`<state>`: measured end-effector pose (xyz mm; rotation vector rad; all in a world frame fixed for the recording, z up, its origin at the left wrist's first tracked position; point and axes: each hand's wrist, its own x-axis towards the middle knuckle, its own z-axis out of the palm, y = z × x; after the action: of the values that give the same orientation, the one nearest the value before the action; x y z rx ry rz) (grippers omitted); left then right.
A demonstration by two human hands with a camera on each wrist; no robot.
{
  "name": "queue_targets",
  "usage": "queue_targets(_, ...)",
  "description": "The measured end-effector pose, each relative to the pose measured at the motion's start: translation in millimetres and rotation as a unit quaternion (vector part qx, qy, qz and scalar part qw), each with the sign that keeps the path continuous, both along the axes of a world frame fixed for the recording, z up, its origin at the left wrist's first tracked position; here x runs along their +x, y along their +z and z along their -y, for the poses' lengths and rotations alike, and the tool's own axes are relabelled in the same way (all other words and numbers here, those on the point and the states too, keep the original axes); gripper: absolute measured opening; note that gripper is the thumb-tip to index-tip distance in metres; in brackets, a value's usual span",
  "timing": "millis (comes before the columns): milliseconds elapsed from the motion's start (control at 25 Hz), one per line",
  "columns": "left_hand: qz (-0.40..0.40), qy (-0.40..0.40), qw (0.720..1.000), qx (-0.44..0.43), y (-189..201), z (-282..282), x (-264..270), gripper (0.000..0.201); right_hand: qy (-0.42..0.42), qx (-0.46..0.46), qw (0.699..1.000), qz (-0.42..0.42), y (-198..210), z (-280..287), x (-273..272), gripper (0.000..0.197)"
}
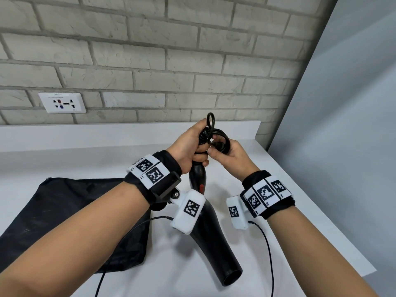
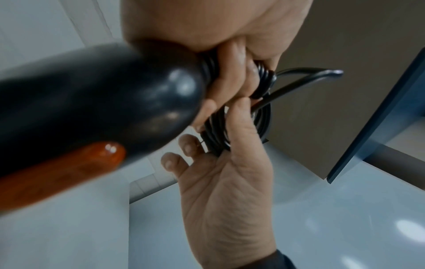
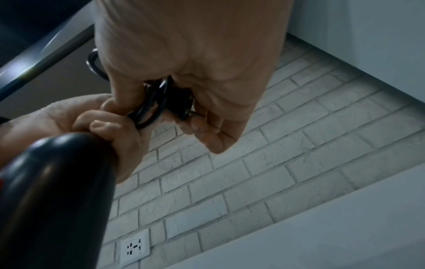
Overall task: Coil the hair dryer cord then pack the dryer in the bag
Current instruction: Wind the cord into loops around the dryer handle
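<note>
black dryer (image 1: 211, 232) – red switch | cord (image 1: 214, 136) coiled – left grip (image 1: 188, 146), right grip (image 1: 231, 155) both clamp it

Back wall (image 1: 150, 61): pale grey-white brick w/ grey mortar. White multi-pin wall socket (image 1: 62, 102) set low on it, left side, just above the desk's raised back lip. Desk (image 1: 75, 166): white, smooth, w/ far-right corner meeting the brick. Right of desk a plain light grey panel (image 1: 347, 125) runs forward at an angle. Light is even, soft, w/ faint shadows.
</note>
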<state>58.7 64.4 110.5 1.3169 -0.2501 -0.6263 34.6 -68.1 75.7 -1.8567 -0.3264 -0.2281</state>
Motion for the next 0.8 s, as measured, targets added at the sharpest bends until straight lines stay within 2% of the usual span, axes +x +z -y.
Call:
queue_targets(80, -0.008, 0.017, 1.000, -0.020, 2, -1, -1, 0.053, -0.009, -0.012, 1.000, -0.008, -7, 6, 0, 0.011)
queue_targets(240, 0.021, 0.017, 0.999, -0.046, 12, -9, 4, 0.052, -0.080, -0.072, 0.993, -0.037, -30, 33, -3, 0.024)
queue_targets(400, 0.039, -0.006, 0.999, -0.024, 8, -4, 0, 0.045, -0.099, -0.133, 0.982, -0.087, -38, 46, 3, 0.024)
queue_targets(480, 0.044, -0.011, 0.999, -0.006, 4, 1, -3, 0.043, -0.098, -0.178, 0.972, -0.114, -36, 47, 6, 0.012)
queue_targets(520, 0.045, -0.009, 0.999, 0.000, 3, 3, -3, 0.043, -0.107, -0.183, 0.972, -0.103, -32, 45, 5, 0.018)
queue_targets(600, 0.047, -0.001, 0.999, 0.008, 1, 5, -3, 0.042, -0.116, -0.096, 0.988, -0.039, -20, 38, 2, 0.028)
queue_targets(680, 0.047, 0.010, 0.999, 0.013, 0, 6, -3, 0.042, -0.104, 0.046, 0.992, 0.050, -2, 27, -2, 0.024)
queue_targets(800, 0.052, 0.024, 0.998, 0.025, 0, 8, -3, 0.043, -0.097, 0.097, 0.987, 0.089, 15, 16, -3, 0.017)
